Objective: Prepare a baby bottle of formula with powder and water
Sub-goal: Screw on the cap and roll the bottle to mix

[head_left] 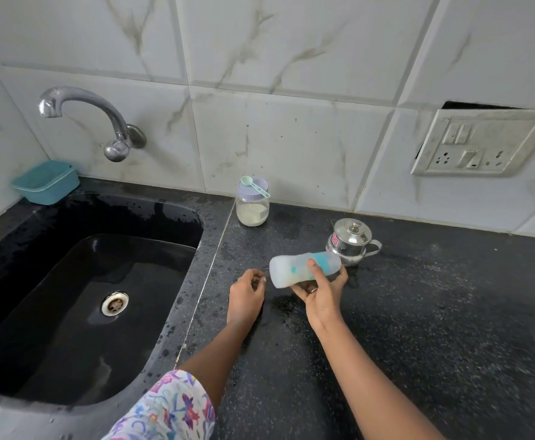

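**Bottle held sideways: stand it up before you fill**

Your right thumb [313, 267] presses across the bottle [288, 271] and your fingers curl beneath it, so your right hand [321, 296] has a firm wrap on the barrel. The bottle lies nearly level, lifted clear of the counter [418, 312], just in front of the steel lidded pot [352, 241]. Your left hand [246, 295] sits at the bottle's left end with its fingers curled inward; whether they pinch anything is too blurred to tell.

By the look of it, you are readying the bottle for filling. Turn it upright, set it on the counter and steady it low down before anything goes in. The powder jar [253, 209] stands by the wall with its lid on and the green scoop [255, 186] lying on top. The sink [69, 312] is to your left.
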The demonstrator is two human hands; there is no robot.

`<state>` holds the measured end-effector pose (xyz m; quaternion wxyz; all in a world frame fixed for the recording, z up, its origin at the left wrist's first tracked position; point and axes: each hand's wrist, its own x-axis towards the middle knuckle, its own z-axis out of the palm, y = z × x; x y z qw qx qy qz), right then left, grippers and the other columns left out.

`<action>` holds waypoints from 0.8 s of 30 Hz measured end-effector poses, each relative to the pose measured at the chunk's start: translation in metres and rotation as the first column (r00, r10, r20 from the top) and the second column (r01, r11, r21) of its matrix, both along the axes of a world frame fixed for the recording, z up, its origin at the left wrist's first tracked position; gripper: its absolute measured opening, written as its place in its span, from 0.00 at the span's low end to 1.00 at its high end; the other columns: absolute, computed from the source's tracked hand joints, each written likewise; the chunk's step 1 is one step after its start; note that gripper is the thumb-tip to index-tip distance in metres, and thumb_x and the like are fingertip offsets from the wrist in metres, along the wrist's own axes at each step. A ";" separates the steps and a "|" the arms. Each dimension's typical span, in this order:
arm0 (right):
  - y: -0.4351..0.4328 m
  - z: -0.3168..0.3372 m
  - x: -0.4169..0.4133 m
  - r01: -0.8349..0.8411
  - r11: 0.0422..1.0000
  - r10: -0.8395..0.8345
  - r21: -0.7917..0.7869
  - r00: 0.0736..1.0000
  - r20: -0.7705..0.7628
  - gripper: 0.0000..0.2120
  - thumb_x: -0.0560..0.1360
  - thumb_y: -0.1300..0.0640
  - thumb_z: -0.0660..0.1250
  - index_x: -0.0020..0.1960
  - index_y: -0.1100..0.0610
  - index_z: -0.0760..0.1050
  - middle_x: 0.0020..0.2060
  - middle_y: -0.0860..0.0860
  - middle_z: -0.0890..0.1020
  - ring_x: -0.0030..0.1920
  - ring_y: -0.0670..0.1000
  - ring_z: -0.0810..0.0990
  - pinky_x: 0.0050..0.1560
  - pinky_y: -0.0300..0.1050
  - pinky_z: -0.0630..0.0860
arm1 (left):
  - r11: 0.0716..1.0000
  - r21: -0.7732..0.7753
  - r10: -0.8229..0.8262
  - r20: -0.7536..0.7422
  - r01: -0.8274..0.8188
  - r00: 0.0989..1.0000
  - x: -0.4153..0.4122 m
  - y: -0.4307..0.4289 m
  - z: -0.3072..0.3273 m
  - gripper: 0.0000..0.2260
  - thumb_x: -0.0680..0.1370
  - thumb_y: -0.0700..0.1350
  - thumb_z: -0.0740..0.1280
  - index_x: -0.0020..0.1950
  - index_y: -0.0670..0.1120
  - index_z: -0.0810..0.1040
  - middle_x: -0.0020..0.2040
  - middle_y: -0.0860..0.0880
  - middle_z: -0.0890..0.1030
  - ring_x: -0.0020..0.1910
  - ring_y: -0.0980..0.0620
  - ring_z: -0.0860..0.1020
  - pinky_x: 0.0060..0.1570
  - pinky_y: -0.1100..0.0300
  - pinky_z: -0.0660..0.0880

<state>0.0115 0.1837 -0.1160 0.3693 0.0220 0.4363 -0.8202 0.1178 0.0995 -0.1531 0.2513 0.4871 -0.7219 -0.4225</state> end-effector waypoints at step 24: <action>0.010 -0.008 -0.004 -0.091 0.993 0.097 0.076 0.993 -0.073 0.32 0.72 0.65 0.70 0.69 0.46 0.61 0.60 0.54 0.75 0.58 0.58 0.77 0.41 0.59 0.80 | 1.000 0.008 0.007 0.006 -0.008 1.000 0.000 0.000 -0.001 0.07 0.78 0.44 0.64 0.54 0.45 0.77 0.46 0.48 0.81 0.44 0.54 0.76 0.44 0.63 0.70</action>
